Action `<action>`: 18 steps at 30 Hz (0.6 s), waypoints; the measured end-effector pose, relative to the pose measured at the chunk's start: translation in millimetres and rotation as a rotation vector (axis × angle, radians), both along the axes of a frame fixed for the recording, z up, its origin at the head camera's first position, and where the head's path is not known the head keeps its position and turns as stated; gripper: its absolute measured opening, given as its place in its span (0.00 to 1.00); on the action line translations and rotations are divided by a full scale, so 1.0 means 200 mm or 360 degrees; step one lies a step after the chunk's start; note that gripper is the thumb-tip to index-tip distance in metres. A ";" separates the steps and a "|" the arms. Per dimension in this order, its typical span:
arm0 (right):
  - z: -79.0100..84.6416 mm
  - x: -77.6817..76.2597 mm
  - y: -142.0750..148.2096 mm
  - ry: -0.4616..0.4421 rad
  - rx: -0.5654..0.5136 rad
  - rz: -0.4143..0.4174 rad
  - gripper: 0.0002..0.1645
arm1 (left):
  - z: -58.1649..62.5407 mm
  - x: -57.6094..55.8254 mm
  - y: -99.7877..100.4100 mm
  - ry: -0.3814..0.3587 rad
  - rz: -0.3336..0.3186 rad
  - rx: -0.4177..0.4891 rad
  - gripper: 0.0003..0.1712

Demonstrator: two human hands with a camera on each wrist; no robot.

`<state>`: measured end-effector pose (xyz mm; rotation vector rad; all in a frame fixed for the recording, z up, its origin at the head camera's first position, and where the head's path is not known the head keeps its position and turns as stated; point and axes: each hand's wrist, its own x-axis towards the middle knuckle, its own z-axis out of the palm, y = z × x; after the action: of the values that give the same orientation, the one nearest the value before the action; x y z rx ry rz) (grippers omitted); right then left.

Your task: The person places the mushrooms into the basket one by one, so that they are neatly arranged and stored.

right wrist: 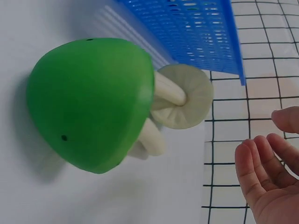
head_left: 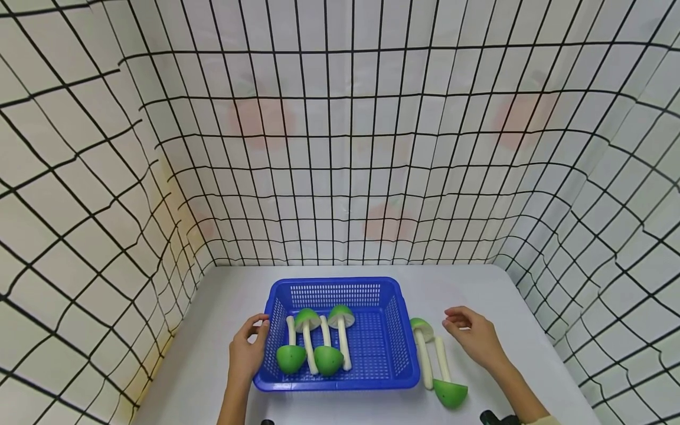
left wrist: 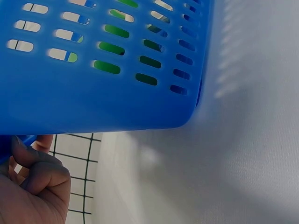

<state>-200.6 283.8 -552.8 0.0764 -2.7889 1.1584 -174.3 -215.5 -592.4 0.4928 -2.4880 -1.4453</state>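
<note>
Black netting [head_left: 352, 52] around white surface [head_left: 467, 283]. Two green-capped mushrooms [head_left: 450, 394] lie right of blue basket [head_left: 340, 385]; four mushrooms [head_left: 290, 359] inside. Left grip [head_left: 247, 351] pinches basket edge; right grip [head_left: 475, 336] near outside pair, released.

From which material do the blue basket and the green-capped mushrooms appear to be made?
The blue basket looks like moulded plastic with a satin finish: its thin walls have regular rounded slots. The green-capped mushrooms look artificial, perhaps foam or plastic, with smooth, mostly matte caps in even green; the exact material stays open.
</note>
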 end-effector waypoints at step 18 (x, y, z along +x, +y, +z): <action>-0.23 0.00 0.07 -0.0187 -0.0014 -0.0084 0.22 | 0.01 0.00 0.00 0.0008 -0.0005 0.0011 0.19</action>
<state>-200.8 297.6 -598.3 -0.0682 -2.8674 1.1995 -173.8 -215.7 -591.2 0.4864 -2.4818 -1.4549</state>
